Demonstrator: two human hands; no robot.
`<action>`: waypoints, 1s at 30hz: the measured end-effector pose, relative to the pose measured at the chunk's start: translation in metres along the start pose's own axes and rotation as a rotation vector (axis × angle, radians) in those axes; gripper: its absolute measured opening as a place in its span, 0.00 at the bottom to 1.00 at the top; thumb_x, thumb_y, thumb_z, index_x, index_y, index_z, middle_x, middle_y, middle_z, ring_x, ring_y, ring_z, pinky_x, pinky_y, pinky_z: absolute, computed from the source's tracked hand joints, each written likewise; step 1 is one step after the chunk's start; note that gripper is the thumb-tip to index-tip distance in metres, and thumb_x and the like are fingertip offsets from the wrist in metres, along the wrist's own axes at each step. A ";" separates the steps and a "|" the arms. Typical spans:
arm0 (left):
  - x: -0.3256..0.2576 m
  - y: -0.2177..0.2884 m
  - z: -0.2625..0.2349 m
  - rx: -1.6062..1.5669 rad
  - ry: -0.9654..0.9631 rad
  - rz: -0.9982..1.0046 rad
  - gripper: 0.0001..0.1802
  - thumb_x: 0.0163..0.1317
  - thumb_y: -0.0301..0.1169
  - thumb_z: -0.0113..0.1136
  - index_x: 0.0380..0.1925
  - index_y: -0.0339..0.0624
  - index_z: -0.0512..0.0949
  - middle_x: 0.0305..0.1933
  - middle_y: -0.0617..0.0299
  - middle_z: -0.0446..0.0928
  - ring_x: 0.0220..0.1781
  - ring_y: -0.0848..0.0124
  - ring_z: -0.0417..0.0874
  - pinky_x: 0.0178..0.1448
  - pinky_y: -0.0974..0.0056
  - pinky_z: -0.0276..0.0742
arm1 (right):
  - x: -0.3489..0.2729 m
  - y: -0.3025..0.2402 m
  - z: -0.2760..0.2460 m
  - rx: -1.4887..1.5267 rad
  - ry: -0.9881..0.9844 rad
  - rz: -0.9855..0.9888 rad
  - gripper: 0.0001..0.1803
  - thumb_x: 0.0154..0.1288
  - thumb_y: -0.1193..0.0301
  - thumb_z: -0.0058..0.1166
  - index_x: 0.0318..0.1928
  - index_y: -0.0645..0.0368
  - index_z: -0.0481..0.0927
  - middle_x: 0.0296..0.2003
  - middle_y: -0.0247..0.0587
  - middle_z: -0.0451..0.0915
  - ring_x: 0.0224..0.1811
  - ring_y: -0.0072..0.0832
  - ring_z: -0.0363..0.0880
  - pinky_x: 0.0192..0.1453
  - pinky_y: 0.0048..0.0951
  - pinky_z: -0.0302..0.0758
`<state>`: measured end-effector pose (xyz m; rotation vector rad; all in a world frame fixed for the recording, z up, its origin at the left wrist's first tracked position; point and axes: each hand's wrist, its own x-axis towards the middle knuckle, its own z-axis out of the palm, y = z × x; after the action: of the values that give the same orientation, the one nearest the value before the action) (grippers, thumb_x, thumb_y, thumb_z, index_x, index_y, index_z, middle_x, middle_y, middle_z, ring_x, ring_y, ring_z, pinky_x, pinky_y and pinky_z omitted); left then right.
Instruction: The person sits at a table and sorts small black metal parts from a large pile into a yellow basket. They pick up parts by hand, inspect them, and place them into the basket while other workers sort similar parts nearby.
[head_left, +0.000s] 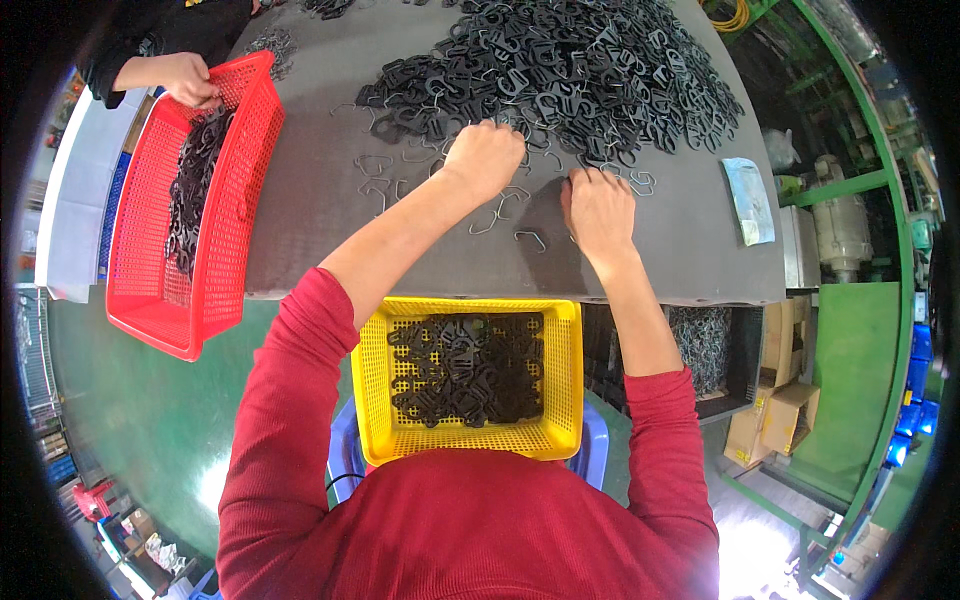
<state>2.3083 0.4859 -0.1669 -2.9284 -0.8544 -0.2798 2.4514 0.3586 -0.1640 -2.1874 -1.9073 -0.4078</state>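
— Starting close?
— Look first at the yellow basket point(572, 380) of black clips point(470, 370), beside the counter's point(310, 220) near edge; lift clear of it.
— Then?
— Work patiently around the loose wires point(528, 234).
— And the hands?
— See the right hand point(602, 208), then the left hand point(487, 157), curled at the heap of black clips point(600, 70). Can't tell about any grip; best to lift lightly, avoiding tangles.
— Room?
— Use the bare counter leftward, stopping short of the red basket point(225, 250) and, farther, the co-worker's hand point(187, 80).
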 end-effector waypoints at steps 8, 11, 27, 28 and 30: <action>-0.004 -0.059 -0.016 -1.696 -0.012 -0.653 0.13 0.60 0.41 0.53 0.33 0.44 0.79 0.29 0.69 0.76 0.29 0.76 0.74 0.27 0.72 0.66 | 0.044 0.071 0.006 1.403 -0.095 0.809 0.18 0.58 0.55 0.56 0.36 0.58 0.81 0.34 0.34 0.80 0.35 0.29 0.78 0.40 0.28 0.71; -0.007 -0.050 -0.023 -2.083 0.010 -0.882 0.14 0.60 0.45 0.55 0.30 0.47 0.77 0.25 0.70 0.72 0.25 0.78 0.71 0.27 0.72 0.68 | 0.070 0.059 0.027 0.745 -0.082 0.586 0.28 0.49 0.49 0.63 0.40 0.60 0.78 0.36 0.46 0.80 0.42 0.34 0.78 0.45 0.33 0.73; 0.107 0.010 0.018 -0.340 0.081 -0.073 0.15 0.51 0.40 0.62 0.38 0.47 0.80 0.39 0.57 0.77 0.46 0.59 0.79 0.48 0.55 0.76 | 0.060 0.077 0.016 0.798 0.018 0.509 0.15 0.61 0.63 0.53 0.40 0.61 0.82 0.26 0.43 0.82 0.26 0.28 0.78 0.33 0.28 0.73; 0.110 0.010 0.017 -0.338 0.023 -0.035 0.15 0.50 0.40 0.62 0.37 0.46 0.80 0.40 0.57 0.77 0.46 0.59 0.79 0.48 0.55 0.76 | 0.058 0.084 0.017 1.020 -0.060 0.605 0.14 0.61 0.65 0.53 0.40 0.62 0.82 0.25 0.37 0.81 0.25 0.21 0.75 0.30 0.24 0.71; 0.110 0.013 0.013 -0.337 -0.051 0.018 0.15 0.50 0.39 0.63 0.35 0.45 0.79 0.41 0.56 0.77 0.47 0.59 0.78 0.49 0.55 0.75 | 0.052 0.087 0.011 1.147 -0.095 0.672 0.13 0.62 0.66 0.52 0.40 0.63 0.82 0.24 0.34 0.79 0.23 0.18 0.72 0.27 0.21 0.69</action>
<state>2.4082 0.5348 -0.1587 -3.2639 -0.8625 -0.3839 2.5443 0.3989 -0.1546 -1.7844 -0.8633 0.7305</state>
